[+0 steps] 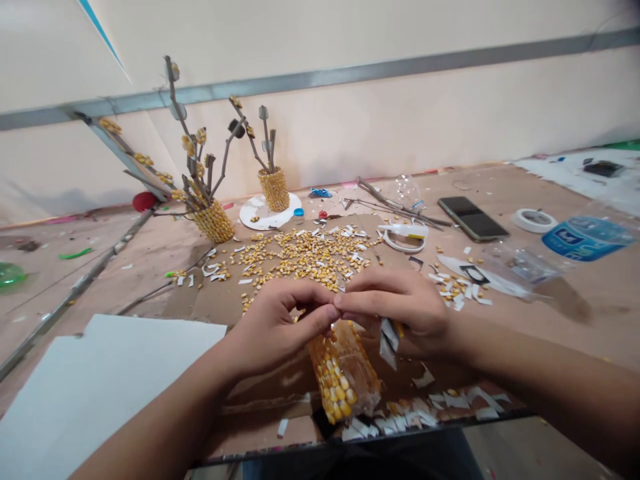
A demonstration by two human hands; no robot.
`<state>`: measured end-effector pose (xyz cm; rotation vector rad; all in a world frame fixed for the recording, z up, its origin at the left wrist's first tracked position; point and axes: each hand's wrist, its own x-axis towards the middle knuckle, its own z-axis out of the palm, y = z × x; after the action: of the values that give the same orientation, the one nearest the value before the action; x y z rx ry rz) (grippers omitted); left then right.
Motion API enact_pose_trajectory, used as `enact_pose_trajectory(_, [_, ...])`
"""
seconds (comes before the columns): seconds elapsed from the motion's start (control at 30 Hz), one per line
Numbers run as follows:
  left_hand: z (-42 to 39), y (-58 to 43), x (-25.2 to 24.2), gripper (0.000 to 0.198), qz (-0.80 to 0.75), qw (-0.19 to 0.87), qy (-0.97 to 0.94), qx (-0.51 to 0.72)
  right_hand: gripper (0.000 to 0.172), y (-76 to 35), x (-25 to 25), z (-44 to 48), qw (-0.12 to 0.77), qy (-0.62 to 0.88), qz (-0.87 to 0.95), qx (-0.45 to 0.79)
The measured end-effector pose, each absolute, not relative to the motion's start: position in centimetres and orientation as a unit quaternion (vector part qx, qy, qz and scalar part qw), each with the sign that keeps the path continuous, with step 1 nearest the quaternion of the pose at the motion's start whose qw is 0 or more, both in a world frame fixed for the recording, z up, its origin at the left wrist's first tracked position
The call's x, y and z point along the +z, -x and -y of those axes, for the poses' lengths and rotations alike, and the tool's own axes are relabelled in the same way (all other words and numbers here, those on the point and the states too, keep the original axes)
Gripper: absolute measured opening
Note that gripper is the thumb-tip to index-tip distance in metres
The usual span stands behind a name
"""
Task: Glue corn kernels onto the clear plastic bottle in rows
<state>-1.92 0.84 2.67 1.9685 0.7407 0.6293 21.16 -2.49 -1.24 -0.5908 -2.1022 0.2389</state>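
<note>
My left hand [287, 323] and my right hand [405, 303] meet at the fingertips, both closed in a pinch. What lies between the fingertips is too small to make out. A folded grey-and-white strip [389, 343] sticks out beneath the curled fingers of my right hand, with a bit of yellow beside it. Just below the hands a clear plastic cylinder [357, 363] lies on its side at the table edge, one side covered in yellow corn kernels [334, 383]. Beyond the hands, loose corn kernels [313, 257] are spread over cardboard.
Two kernel-covered pots, one left [214, 222] and one on a white disc [274, 190], hold upright twigs. To the right are a glue bottle [407, 231], phone [473, 219], tape roll [535, 220] and plastic bottle [585, 238]. White paper [110, 380] lies left; scraps line the front edge.
</note>
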Motion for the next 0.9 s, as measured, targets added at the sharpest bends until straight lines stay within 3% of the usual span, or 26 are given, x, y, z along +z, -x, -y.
enact_pose_trajectory(0.1, [-1.2,2.1,2.9,0.020,-0.302,0.423,-0.815,0.256,0.017,-21.1,-1.0,2.6,0.451,0.255,0.850,0.097])
enact_pose_trajectory(0.2, [-2.1,3.1,3.5,0.020,-0.331,0.376,-0.835,0.229,0.007,-21.2,-0.3,2.5,0.383,0.298,0.857,0.172])
enact_pose_trajectory(0.4, [-3.9,5.3,4.2,0.058,-0.343,0.412,-0.844,0.002,0.018,-21.5,1.1,2.5,0.232,0.372,0.850,0.294])
enact_pose_trajectory(0.63, [-4.0,4.3,3.7,0.042,-0.342,0.444,-0.828,-0.037,0.017,-21.1,1.7,3.2,0.200,0.372,0.803,0.421])
enact_pose_trajectory(0.9, [-3.9,4.2,3.4,0.047,-0.357,0.421,-0.833,-0.024,0.013,-21.1,1.3,2.8,0.194,0.404,0.767,0.459])
